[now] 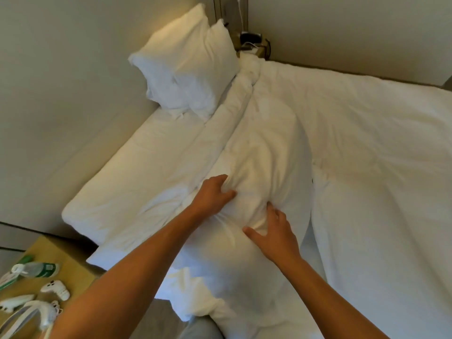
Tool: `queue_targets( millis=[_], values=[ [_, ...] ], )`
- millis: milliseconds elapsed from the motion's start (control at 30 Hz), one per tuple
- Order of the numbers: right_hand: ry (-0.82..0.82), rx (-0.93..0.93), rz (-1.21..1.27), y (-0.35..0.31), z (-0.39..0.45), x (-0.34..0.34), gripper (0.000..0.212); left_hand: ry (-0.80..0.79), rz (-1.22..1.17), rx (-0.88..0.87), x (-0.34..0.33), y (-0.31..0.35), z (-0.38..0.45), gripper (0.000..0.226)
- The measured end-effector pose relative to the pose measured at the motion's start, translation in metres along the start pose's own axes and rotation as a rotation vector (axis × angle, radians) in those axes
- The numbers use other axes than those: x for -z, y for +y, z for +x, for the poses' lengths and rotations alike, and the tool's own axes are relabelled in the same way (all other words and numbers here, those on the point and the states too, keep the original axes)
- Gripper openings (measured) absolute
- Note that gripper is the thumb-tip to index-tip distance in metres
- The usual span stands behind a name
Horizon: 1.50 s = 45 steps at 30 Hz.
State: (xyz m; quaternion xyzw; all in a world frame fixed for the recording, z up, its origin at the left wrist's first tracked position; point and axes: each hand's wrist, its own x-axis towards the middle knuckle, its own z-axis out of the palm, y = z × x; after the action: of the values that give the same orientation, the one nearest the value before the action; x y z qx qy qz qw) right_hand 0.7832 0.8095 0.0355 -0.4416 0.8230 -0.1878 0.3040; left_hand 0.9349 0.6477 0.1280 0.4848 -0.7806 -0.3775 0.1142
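A white duvet [266, 148] lies bunched in a long ridge down the middle of the bed and spreads flat to the right. My left hand [212, 195] grips a fold of the duvet near the ridge's near end, fingers curled into the cloth. My right hand [271, 231] pinches another fold just to the right and nearer me, thumb spread out on the cloth. Both forearms reach in from the bottom of the view. The bare white mattress sheet [137, 172] shows to the left of the ridge.
Two white pillows [186, 67] lean against the wall at the bed's head. A bedside shelf with cables [252, 42] stands behind them. At lower left a wooden table [61, 255] holds a water bottle [36, 269] and white game controllers [55, 289]. Walls close in the left and back.
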Motion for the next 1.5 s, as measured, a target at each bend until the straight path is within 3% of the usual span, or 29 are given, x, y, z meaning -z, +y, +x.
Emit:
queue_targets(
  millis=[67, 167, 233, 300, 500, 600, 767, 1000, 1300, 1400, 1500],
  values=[
    [0.058, 0.061, 0.009, -0.016, -0.006, 0.010, 0.097, 0.011, 0.075, -0.081, 0.028, 0.018, -0.012, 0.030],
    [0.298, 0.202, 0.113, -0.036, -0.010, 0.030, 0.066, 0.043, 0.206, -0.197, 0.064, 0.030, -0.033, 0.028],
    [0.448, 0.310, 0.197, -0.051, -0.003, 0.047, 0.063, 0.064, 0.274, -0.251, 0.085, 0.029, -0.050, 0.029],
    [0.495, 0.431, 0.209, -0.067, 0.007, 0.062, 0.070, 0.088, 0.312, -0.273, 0.103, 0.020, -0.067, 0.027],
    [0.003, 0.567, -0.118, -0.096, 0.032, 0.042, 0.099, 0.133, 0.372, -0.150, 0.125, -0.050, -0.119, 0.026],
    [-0.092, 0.601, -0.234, -0.099, 0.038, 0.020, 0.107, 0.138, 0.374, -0.084, 0.124, -0.084, -0.139, 0.027],
    [-0.015, 0.649, -0.318, -0.095, 0.045, 0.001, 0.098, 0.237, 0.335, 0.041, 0.129, -0.124, -0.151, 0.022],
    [0.246, 0.654, -0.467, -0.079, 0.060, -0.001, 0.082, 0.261, 0.351, 0.042, 0.130, -0.147, -0.146, 0.021],
    [0.168, 0.460, -0.498, -0.047, 0.095, 0.018, 0.090, 0.292, 0.394, 0.072, 0.127, -0.147, -0.127, 0.021],
    [0.198, 0.505, -0.534, -0.041, 0.096, 0.014, 0.083, 0.281, 0.396, 0.075, 0.121, -0.144, -0.119, 0.021],
    [0.117, 0.489, -0.443, -0.038, 0.094, 0.010, 0.068, 0.233, 0.399, 0.066, 0.112, -0.140, -0.110, 0.013]
  ],
)
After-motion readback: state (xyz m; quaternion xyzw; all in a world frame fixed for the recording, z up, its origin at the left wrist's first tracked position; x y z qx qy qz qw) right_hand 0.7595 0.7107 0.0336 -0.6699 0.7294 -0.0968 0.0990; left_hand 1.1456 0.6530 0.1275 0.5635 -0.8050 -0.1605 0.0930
